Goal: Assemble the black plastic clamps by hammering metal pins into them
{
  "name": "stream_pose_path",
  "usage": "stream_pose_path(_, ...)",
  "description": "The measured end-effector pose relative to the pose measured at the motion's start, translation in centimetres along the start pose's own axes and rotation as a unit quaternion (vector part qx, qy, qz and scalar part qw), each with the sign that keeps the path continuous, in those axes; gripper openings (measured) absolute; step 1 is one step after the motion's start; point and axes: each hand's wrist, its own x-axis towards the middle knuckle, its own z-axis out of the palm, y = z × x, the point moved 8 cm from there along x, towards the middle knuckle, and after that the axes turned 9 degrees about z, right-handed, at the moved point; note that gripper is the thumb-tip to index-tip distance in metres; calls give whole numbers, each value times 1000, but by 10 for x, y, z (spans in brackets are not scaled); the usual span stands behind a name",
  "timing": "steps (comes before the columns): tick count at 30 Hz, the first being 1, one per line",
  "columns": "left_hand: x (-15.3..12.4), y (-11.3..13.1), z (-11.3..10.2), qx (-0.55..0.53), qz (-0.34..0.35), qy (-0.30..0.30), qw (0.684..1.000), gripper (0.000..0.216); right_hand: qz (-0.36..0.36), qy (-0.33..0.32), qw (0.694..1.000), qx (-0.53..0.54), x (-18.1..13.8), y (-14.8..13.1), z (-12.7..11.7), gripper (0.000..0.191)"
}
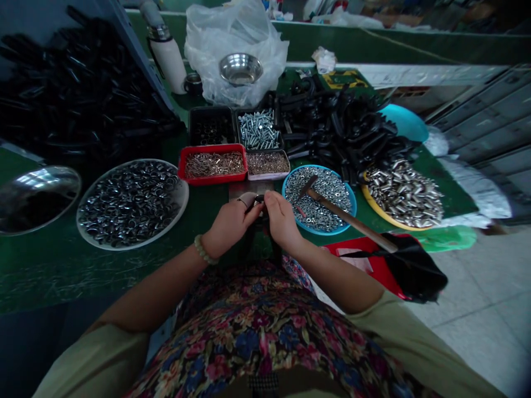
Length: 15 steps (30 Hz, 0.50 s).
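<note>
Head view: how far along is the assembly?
Done: no finished pieces can be told apart; the black parts heaped behind may be stock or output. In hand: left hand and right hand meet on one small dark piece at the table edge. Left: the clear plate of rings, red tray, blue dish of nuts and yellow dish are all well filled. The hammer lies idle.
</note>
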Motion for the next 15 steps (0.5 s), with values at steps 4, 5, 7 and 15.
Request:
stream_pose_path(4,-5,-11,-18,-36,-9,7,999,29,-5,-60,998,11,22,11,8,46)
stream_pose_path(5,-7,-13,-28,-49,-8,11,999,29,-22,-83,996,-5,36,8,9,50)
stream_pose_path(7,-12,-16,-51,-50,3,45,998,35,-85,-102,987,-92,69,-5,12,53)
stream_pose_path(15,-10,-9,11,231,99,-99,963,34,-244,-140,726,-628,173,-23,100,20)
